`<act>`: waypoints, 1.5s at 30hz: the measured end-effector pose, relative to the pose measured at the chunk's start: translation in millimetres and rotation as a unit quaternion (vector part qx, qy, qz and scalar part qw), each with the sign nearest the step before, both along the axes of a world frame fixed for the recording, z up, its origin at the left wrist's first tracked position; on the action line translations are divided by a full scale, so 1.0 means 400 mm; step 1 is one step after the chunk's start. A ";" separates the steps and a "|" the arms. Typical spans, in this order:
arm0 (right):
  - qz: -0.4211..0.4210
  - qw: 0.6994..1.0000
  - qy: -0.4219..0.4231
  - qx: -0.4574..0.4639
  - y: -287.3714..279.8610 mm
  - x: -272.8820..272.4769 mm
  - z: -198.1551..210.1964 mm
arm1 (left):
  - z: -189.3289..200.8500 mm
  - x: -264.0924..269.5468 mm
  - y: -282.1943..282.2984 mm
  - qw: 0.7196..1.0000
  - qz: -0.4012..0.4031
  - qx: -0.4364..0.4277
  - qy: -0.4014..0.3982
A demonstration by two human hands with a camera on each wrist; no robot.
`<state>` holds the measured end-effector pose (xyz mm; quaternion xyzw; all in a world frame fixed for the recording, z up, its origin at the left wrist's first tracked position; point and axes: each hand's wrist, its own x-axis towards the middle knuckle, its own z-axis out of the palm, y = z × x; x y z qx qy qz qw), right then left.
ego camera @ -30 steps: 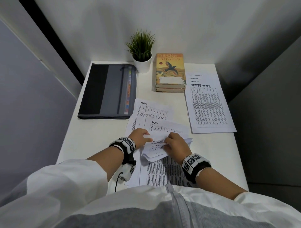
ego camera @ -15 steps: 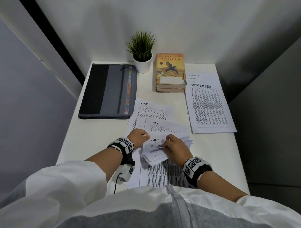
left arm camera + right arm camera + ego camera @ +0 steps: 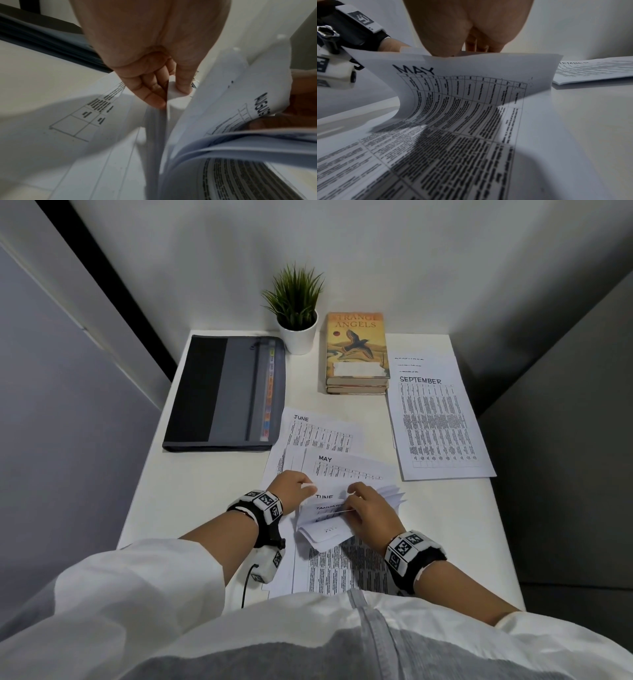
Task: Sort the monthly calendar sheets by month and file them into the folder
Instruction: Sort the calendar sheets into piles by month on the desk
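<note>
A loose stack of white calendar sheets (image 3: 329, 534) lies at the table's near edge. My left hand (image 3: 294, 491) pinches the left edge of some sheets between thumb and fingers (image 3: 183, 88). My right hand (image 3: 363, 508) curls over the stack and holds several top edges bent back toward me, baring a JANUARY title. An AUGUST sheet (image 3: 262, 105) is among the bent ones. The MAY sheet (image 3: 462, 88) curls up under the right hand (image 3: 471, 46), hiding its fingertips. The grey and black folder (image 3: 222, 392) lies closed at the back left, coloured tabs showing.
A JUNE sheet (image 3: 322, 429) and a MAY sheet (image 3: 346, 467) lie fanned beyond my hands. A SEPTEMBER pile (image 3: 435, 416) lies at the right. Two stacked books (image 3: 356, 350) and a potted plant (image 3: 296, 313) stand at the back. Walls close in on three sides.
My right hand has peeled more top edges back, so other month titles show underneath. The left hand has shifted a little along the stack's edge.
</note>
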<state>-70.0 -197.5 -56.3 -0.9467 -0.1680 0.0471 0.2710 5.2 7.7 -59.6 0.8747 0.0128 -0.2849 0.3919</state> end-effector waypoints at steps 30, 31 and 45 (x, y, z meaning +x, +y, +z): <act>-0.003 0.999 -0.041 0.018 -0.009 -0.010 -0.016 | 0.003 -0.006 -0.008 0.999 0.022 -0.025 -0.003; -0.001 0.999 -0.044 0.015 -0.009 -0.010 -0.017 | 0.002 -0.006 -0.008 0.999 0.022 -0.028 -0.001; 0.002 0.998 -0.046 0.034 -0.014 -0.014 -0.014 | 0.006 -0.016 -0.004 0.999 0.014 -0.045 0.000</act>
